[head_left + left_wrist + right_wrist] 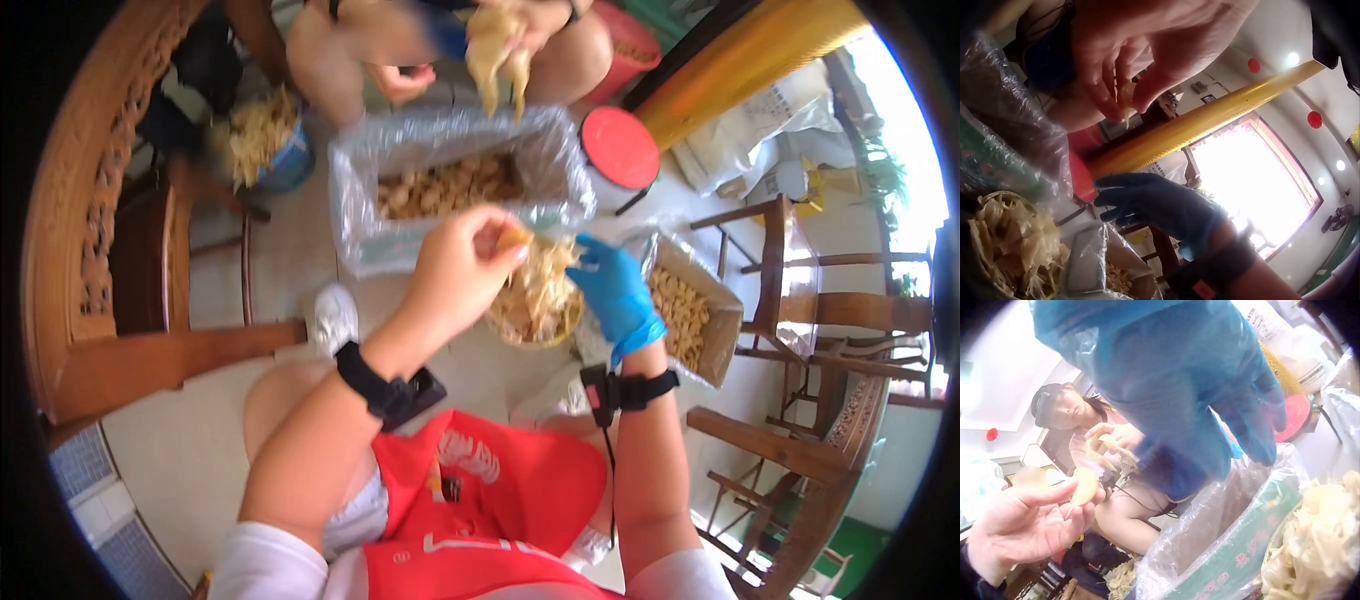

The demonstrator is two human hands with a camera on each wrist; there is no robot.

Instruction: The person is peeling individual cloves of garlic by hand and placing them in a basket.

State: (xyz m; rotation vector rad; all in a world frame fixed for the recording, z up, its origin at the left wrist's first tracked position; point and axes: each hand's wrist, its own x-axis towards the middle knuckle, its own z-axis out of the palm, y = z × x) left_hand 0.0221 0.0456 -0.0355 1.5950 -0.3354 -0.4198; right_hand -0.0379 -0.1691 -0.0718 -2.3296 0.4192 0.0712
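My bare left hand (pixel 455 268) pinches a small pale yellow crescent-shaped piece (pixel 1085 486) between thumb and fingers. In the head view it is above the left side of a round basket (pixel 497 328) heaped with pale stringy strips (pixel 548 275). On the right, my blue-gloved right hand (pixel 617 297) hovers by the heap with its fingers loosely extended. Nothing shows in its grasp in the right wrist view, where the glove (pixel 1166 381) fills the top. Beyond the basket stands a box (pixel 360 235) lined with clear plastic, holding light-brown chunks (pixel 450 188).
At the right sits a second lined box (pixel 722 345) of pale pieces. Opposite, another person's hand (pixel 535 22) holds a floppy pale clump (pixel 492 60). A bucket (pixel 285 165) of strips stands left, a red-topped stool (pixel 620 147) right of the box, with wooden chairs (pixel 785 280) farther right.
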